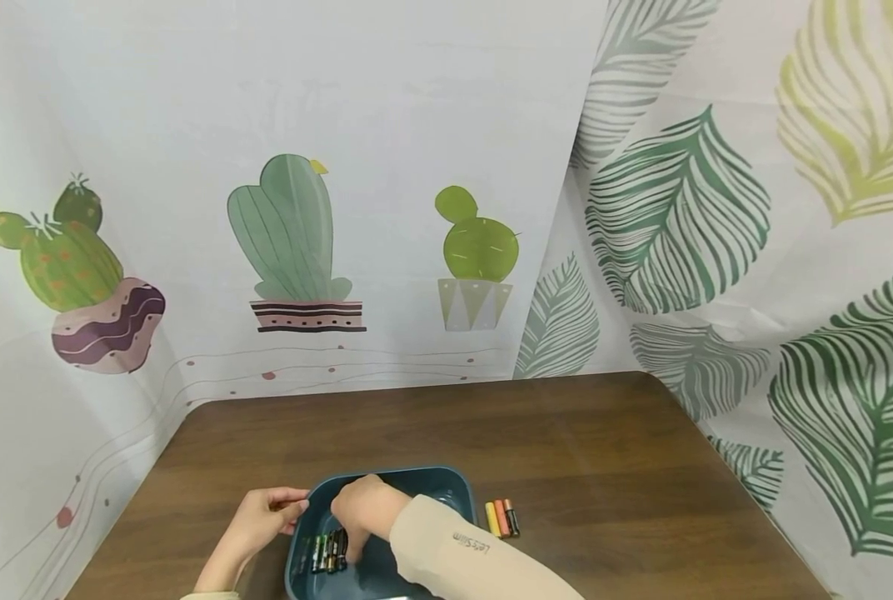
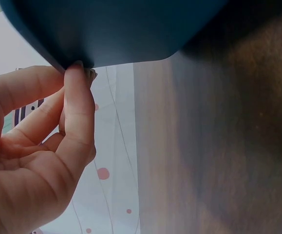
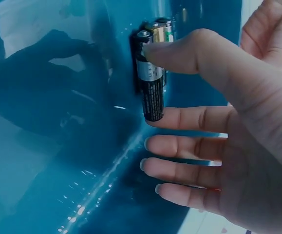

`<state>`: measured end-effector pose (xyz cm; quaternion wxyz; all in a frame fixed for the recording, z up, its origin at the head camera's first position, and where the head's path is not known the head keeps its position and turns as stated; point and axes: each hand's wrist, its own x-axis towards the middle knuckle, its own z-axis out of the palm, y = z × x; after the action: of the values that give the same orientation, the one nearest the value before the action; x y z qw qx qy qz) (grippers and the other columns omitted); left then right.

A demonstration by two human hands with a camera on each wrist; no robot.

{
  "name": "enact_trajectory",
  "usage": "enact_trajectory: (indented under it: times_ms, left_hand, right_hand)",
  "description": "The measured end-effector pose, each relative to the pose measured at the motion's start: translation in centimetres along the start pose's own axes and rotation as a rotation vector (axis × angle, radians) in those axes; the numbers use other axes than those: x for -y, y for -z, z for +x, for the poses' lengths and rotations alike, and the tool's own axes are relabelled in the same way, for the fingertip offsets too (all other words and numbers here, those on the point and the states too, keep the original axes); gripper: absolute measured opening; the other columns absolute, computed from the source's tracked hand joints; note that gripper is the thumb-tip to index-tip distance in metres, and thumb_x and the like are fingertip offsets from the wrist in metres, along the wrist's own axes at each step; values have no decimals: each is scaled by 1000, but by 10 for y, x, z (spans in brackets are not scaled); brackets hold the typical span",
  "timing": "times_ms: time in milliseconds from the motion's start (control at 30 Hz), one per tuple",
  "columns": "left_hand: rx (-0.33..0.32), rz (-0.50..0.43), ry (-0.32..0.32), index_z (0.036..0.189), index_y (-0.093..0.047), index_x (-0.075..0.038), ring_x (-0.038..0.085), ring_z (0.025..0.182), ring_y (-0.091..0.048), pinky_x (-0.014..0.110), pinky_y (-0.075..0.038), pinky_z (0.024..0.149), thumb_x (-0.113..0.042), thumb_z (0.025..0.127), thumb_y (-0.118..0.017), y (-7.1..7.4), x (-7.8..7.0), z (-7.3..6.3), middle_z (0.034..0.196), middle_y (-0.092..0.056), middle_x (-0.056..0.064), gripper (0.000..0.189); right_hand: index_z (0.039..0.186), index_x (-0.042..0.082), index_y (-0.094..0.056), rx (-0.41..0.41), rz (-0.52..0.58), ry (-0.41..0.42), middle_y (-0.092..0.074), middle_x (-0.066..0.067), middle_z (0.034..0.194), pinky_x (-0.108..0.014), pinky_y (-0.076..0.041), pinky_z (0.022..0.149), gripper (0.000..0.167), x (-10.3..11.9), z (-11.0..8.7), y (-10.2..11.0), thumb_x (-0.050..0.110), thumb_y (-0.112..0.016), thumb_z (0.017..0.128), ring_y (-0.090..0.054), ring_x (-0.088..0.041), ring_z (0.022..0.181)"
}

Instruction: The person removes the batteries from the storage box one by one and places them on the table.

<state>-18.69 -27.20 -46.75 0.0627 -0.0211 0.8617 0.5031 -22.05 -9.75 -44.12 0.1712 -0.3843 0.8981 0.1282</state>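
A dark blue tray (image 1: 441, 477) sits at the table's near side. My left hand (image 1: 257, 523) pinches the tray's left rim between thumb and fingertips; the left wrist view shows the tray's outer wall (image 2: 116, 36) above those fingers. Inside the tray is my right hand (image 1: 367, 508), its thumb and index finger pinching a black battery (image 3: 152, 92) with a silver band, one at each end. The other fingers stretch out below it. Several more batteries (image 1: 322, 553) lie side by side near the tray's left wall, close by the pinched one and partly hidden behind it in the right wrist view.
Right of the tray, three batteries lie on the brown wooden table (image 1: 581, 467): a yellow one (image 1: 493, 519), an orange one (image 1: 502, 517) and a black and orange one (image 1: 511, 517). Behind the table hangs a cloth (image 1: 401, 100) printed with cacti and leaves.
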Motion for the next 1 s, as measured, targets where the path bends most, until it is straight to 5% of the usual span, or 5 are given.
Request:
enact_trajectory:
  times_ms: [400, 767, 1000]
  left_hand:
    - [7, -9, -29, 108, -65, 15, 21, 70, -63, 34, -57, 62, 0, 90, -62, 1, 1, -1, 89, -69, 13, 24]
    - [-6, -16, -32, 107, -65, 15, 20, 69, -62, 32, -57, 61, 1, 89, -62, -2, 2, -2, 88, -69, 14, 23]
    - [-12, -13, -18, 107, -65, 15, 21, 70, -63, 33, -57, 61, -1, 89, -63, -2, 2, -1, 89, -69, 14, 24]
  right_hand:
    - [92, 28, -69, -56, -19, 44, -62, 14, 81, -23, -47, 71, 32, -6, -22, 13, 51, -81, 71, -54, -6, 69]
    - [128, 33, -58, -170, -110, 84, -59, 13, 115, -24, -43, 85, 67, -16, -41, 13, 63, -75, 71, -54, -7, 96]
    - [128, 33, -57, -250, -127, 81, -58, 13, 112, -23, -40, 77, 69, -27, -56, 11, 66, -74, 69, -49, -7, 90]
